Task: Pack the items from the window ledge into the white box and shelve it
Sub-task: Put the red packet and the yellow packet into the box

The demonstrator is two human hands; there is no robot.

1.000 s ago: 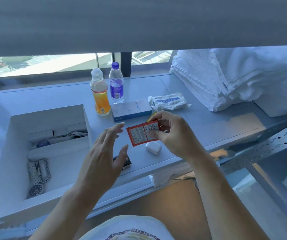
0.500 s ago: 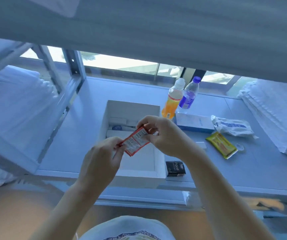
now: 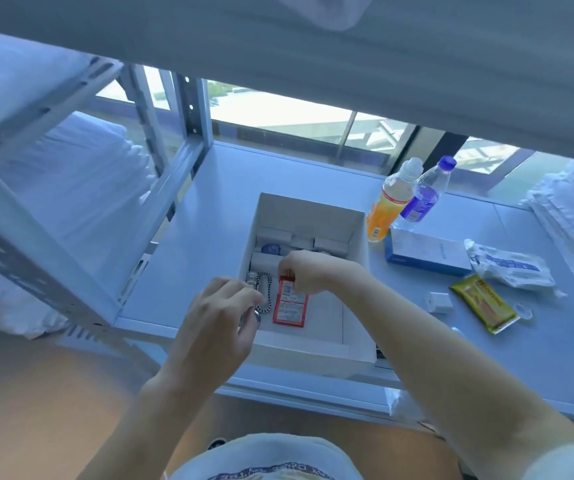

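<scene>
The open white box (image 3: 356, 355) stands on the window ledge (image 3: 209, 237). My right hand (image 3: 309, 273) reaches into it and pinches the top edge of a red sachet (image 3: 289, 306), which lies on the box floor. My left hand (image 3: 219, 320) hovers over the box's front left corner with curled fingers, next to a metal watch and chain (image 3: 263, 292); it holds nothing that I can see. Small white cartons (image 3: 299, 239) line the back of the box. On the ledge to the right lie a yellow sachet (image 3: 484, 308), a small white charger (image 3: 437, 302), a blue-white box (image 3: 427, 254) and a white wrapped pack (image 3: 510, 268).
An orange drink bottle (image 3: 391, 206) and a water bottle (image 3: 424, 194) stand behind the box. A metal shelf rack (image 3: 53, 244) with white bedding rises at the left. Folded white towels (image 3: 569, 216) lie at the far right. A lowered blind spans the top.
The view has swung left. My right hand has lowered the red sachet into the white box. My left hand has let go of it and now hovers by the watch.
</scene>
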